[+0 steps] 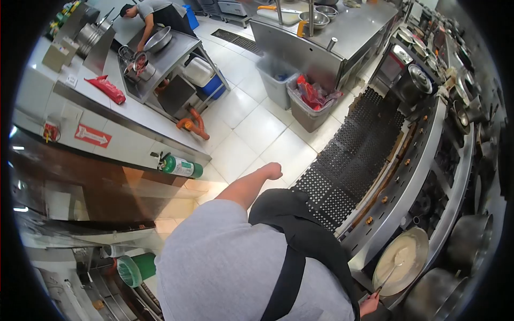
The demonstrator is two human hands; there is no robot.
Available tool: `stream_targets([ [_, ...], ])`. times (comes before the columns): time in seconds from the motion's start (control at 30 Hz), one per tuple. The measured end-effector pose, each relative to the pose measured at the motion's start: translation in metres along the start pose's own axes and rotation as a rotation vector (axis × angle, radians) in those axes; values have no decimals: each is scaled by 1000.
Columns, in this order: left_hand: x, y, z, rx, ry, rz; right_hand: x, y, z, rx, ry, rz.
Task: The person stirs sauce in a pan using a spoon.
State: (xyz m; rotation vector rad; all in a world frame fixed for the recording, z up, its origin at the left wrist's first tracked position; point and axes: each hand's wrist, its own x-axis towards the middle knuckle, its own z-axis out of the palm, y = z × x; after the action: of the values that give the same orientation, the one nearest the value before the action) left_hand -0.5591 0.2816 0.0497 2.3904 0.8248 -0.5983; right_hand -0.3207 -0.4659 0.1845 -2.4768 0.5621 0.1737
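Note:
My right hand (pixel 369 305) is closed around the handle of a long-handled metal utensil (pixel 387 276). Its far end dips into a thick cream-coloured mixture (pixel 404 254) in a wide round pan (pixel 422 239) on the stove, so the head's exact shape is hidden. Held out over the tiled floor on the other side of my body, my left hand (pixel 274 171) is curled into a fist. I see nothing in it. A black apron (pixel 326 246) covers my front over a grey shirt.
Large pots (pixel 471 241) stand behind the pan. Perforated black mats (pixel 348 155) lie along the stove (pixel 396 198). Two bins (pixel 313 117) stand by a steel counter (pixel 300 43). A green cylinder (pixel 182 166) is near the low wall. Another person (pixel 160 16) bends over a steel table.

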Motion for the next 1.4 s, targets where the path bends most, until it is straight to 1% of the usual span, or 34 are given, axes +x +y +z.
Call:
stream_targets([
  [0.03,-1,13,-2,-7,11,-1,8,11,0,22,61,-90],
  [0.07,-8,28,-6,-87,56,-17,11,20,-2,42,119,-177],
  [0.1,-15,40,-6,-163,98,-31,0,1,-12,-21,106,-176],
  [0.13,-23,50,3,-162,101,-30,-11,-13,-22,-18,107,-177],
  [0.2,-40,71,21,-217,133,-26,-29,-35,-36,-160,137,-251],
  [0.23,-41,71,43,-122,97,43,-37,-43,-45,-215,109,-204],
  [0.27,-49,76,58,-40,58,106,-35,-31,-48,-205,112,-189],
  [0.3,-57,80,74,-12,-7,75,-30,-20,-49,-272,159,-216],
  [0.33,-68,81,93,6,-8,48,-29,-9,-51,-344,201,-243],
  [0.43,-105,86,122,39,-135,-39,-41,-10,-59,-367,193,-160],
  [0.5,-122,83,145,54,-177,-52,-41,-4,-57,-322,182,-168],
  [0.57,-135,78,152,97,-207,-84,-36,15,-46,-267,170,-174],
  [0.63,-143,80,149,102,-228,-95,-15,44,-31,-267,207,-363],
  [0.67,-146,82,148,98,-247,-110,-3,54,-20,-268,205,-366],
  [0.73,-134,86,142,98,-248,-91,18,76,-6,429,-177,89],
  [0.77,-127,89,139,95,-191,-80,-22,20,-21,521,-188,230],
  [0.8,-124,95,142,86,-145,-71,-23,14,-22,506,-186,236],
  [0.87,-112,117,124,139,-168,-38,-29,14,-19,669,-281,227],
  [0.9,-106,113,128,83,-31,75,-33,9,-15,685,-294,116],
  [0.93,-95,111,133,32,74,224,-36,7,-10,700,-266,34],
  [0.97,-92,122,132,-23,141,217,-44,-3,-15,518,-219,-33],
  [1.0,-94,134,128,-198,148,201,-50,-2,-14,558,-205,-92],
  [1.03,-84,135,136,-368,5,75,-56,0,-19,542,-202,-129],
  [1.07,-103,170,117,-474,-63,-11,-64,-1,-19,458,-94,-151],
  [1.1,-100,177,117,-478,-137,-19,-72,-8,-26,481,-64,-96],
  [1.13,-102,180,121,-413,-139,30,-65,19,-14,392,18,-214],
  [1.17,-109,190,120,-376,-136,-3,-71,10,-24,314,75,-179],
  [1.2,-114,189,125,-342,-174,12,-80,-7,-35,242,114,-162],
  [1.27,-114,176,129,-445,-213,-145,-86,-20,-42,227,166,-136],
  [1.3,-117,174,130,-411,-252,-217,-85,-19,-45,208,206,-144],
  [1.33,-118,172,130,-395,-259,-217,-81,-16,-47,211,207,-127],
  [1.37,-112,157,132,-306,-265,-141,-79,-13,-46,178,298,-212],
  [1.4,-108,156,128,-220,-271,-60,-74,-11,-47,143,393,-298],
])
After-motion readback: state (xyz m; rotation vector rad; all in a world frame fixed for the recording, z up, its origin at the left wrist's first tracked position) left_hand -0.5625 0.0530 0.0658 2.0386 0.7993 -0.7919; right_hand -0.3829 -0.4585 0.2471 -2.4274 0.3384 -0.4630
